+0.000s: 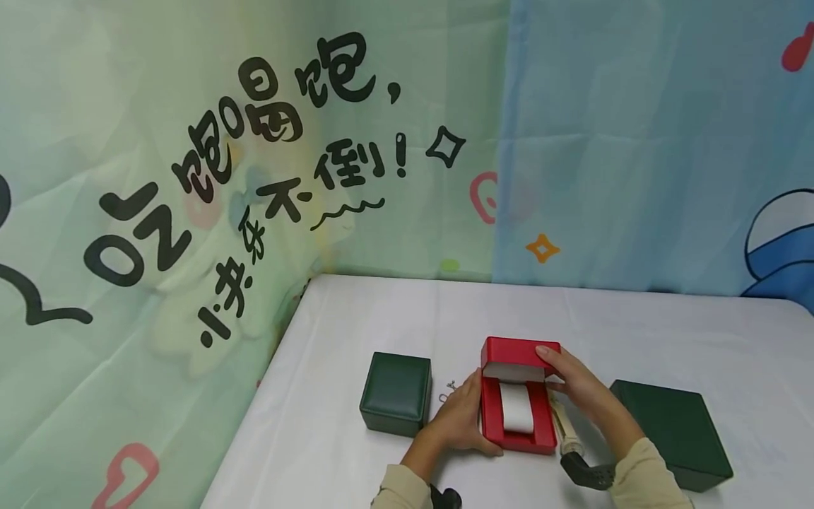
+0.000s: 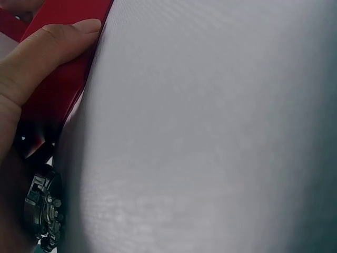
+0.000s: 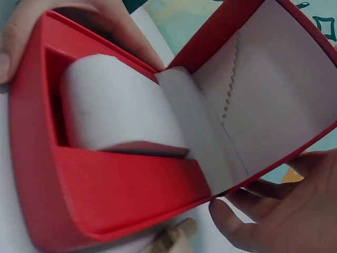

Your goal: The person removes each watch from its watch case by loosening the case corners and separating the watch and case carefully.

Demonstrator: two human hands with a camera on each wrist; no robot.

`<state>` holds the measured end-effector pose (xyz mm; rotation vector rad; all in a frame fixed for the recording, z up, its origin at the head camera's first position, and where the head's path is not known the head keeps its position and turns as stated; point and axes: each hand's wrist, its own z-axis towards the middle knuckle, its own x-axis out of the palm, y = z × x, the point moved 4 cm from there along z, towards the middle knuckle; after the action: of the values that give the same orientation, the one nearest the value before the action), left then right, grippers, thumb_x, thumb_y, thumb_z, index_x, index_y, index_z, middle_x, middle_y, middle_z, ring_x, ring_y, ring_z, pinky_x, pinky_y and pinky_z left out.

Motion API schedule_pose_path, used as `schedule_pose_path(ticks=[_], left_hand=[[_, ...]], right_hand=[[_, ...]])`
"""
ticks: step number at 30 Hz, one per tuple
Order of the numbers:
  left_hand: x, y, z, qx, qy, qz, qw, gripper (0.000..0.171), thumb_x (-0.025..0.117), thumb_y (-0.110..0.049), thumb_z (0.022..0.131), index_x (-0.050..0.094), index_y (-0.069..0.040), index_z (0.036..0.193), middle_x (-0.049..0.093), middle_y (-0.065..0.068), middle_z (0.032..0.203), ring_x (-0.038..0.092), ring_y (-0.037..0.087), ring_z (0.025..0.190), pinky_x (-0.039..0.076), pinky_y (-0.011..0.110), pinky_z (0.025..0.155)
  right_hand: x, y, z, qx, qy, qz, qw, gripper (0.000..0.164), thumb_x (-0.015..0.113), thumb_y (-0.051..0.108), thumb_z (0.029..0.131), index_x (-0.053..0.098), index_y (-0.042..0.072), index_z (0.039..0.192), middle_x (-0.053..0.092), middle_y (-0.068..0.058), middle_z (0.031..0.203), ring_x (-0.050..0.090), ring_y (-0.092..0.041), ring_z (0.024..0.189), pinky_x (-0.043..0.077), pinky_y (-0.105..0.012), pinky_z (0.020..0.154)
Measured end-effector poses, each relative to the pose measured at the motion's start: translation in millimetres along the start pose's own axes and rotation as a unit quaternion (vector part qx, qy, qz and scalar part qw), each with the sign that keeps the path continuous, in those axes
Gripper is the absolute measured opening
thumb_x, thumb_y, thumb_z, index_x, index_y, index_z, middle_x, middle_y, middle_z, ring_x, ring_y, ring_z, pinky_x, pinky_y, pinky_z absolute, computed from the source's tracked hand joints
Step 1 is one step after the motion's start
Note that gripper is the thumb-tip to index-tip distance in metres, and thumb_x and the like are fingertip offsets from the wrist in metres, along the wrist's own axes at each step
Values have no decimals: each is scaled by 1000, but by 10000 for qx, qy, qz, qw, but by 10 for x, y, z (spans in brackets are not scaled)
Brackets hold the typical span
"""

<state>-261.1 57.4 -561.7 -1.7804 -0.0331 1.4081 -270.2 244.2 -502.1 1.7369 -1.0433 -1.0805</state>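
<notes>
A red watch box (image 1: 518, 403) stands with its lid up on the white table, a white cushion (image 1: 516, 408) inside. My left hand (image 1: 459, 418) grips the box's left side, thumb at the front lower corner. With my right hand (image 1: 581, 382) I hold the lid (image 1: 515, 350) at its right end; the thumb lies on the lid. The right wrist view shows the cushion (image 3: 121, 108) in its recess and the lid's pale lining (image 3: 279, 68). A beige, strap-like thing (image 1: 564, 428) lies right of the box, partly hidden.
A closed green box (image 1: 397, 392) stands to the left, a larger green box (image 1: 674, 431) to the right by my forearm. Small silvery metal pieces (image 1: 450, 387) lie behind my left hand. A printed cloth (image 1: 407, 233) hangs behind the table.
</notes>
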Motion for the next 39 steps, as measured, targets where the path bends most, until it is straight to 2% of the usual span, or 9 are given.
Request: schedule_pose_path(ticks=[5, 9, 14, 20, 23, 26, 32, 34, 39], left_hand=[[-12, -7, -4, 2, 27, -79, 10000, 119, 86, -34, 63, 9, -8, 151, 30, 7, 152, 35, 20, 137, 38, 34, 108], [-16, -6, -5, -148, 82, -143, 9998, 119, 86, -34, 64, 10, -6, 151, 28, 7, 153, 33, 21, 138, 37, 35, 109], [-10, -2, -11, -195, 90, -108, 9997, 120, 86, -35, 63, 9, -6, 151, 27, 8, 155, 31, 20, 140, 35, 35, 112], [-6, 4, -23, -144, 76, -125, 9998, 119, 86, -34, 63, 10, -7, 151, 28, 8, 154, 32, 21, 140, 35, 36, 111], [-8, 4, -23, -103, 89, -129, 9998, 118, 85, -34, 64, 9, -7, 151, 28, 8, 154, 32, 21, 140, 35, 36, 111], [-15, 1, -20, -32, 47, -131, 9999, 118, 85, -34, 65, 9, -7, 151, 29, 8, 153, 33, 21, 138, 36, 36, 110], [-17, 2, -19, -36, 51, -107, 9999, 117, 85, -34, 64, 10, -7, 151, 28, 8, 154, 33, 21, 139, 36, 35, 110], [-17, 4, -15, -31, 60, -83, 9999, 117, 85, -34, 65, 11, -7, 151, 28, 8, 154, 33, 21, 139, 37, 35, 110], [-6, 11, -7, 28, 28, 9, 10000, 117, 85, -35, 65, 10, -7, 151, 28, 7, 154, 33, 20, 139, 37, 34, 110]], right_hand=[[40, -43, -28, -254, -142, 79, 9995, 68, 37, 38, 97, 14, -4, 146, 26, -30, 143, 29, -40, 128, 32, -61, 106], [50, -49, -57, -490, -179, 92, 9986, 68, 42, 33, 96, 14, -2, 147, 24, -29, 145, 27, -40, 130, 36, -52, 102], [39, -72, -89, -760, -291, 115, 9966, 64, 42, 29, 96, 16, -2, 146, 32, -25, 142, 35, -19, 121, 36, -51, 101], [49, -110, -118, -869, -300, 335, 9952, 61, 42, 28, 97, 19, -1, 145, 45, 19, 117, 38, 8, 105, 28, -64, 103], [60, -126, -129, -943, -286, 324, 9946, 61, 44, 26, 96, 18, 0, 145, 43, 27, 110, 39, 10, 104, 30, -64, 102], [64, -137, -141, -984, -317, 249, 9943, 61, 46, 25, 95, 18, 1, 145, 44, 22, 115, 41, 6, 105, 40, -54, 99], [85, -171, -184, -1134, -243, 160, 9931, 66, 52, 21, 91, 18, 6, 146, 34, -15, 137, 40, -7, 110, 50, -25, 83], [92, -188, -194, -1236, -235, 169, 9919, 67, 54, 19, 90, 19, 9, 146, 34, -11, 136, 40, -4, 109, 51, -22, 81], [101, -219, -210, -1384, -261, 311, 9895, 63, 55, 17, 90, 24, 20, 145, 35, 17, 124, 40, 6, 107, 51, -20, 81]])
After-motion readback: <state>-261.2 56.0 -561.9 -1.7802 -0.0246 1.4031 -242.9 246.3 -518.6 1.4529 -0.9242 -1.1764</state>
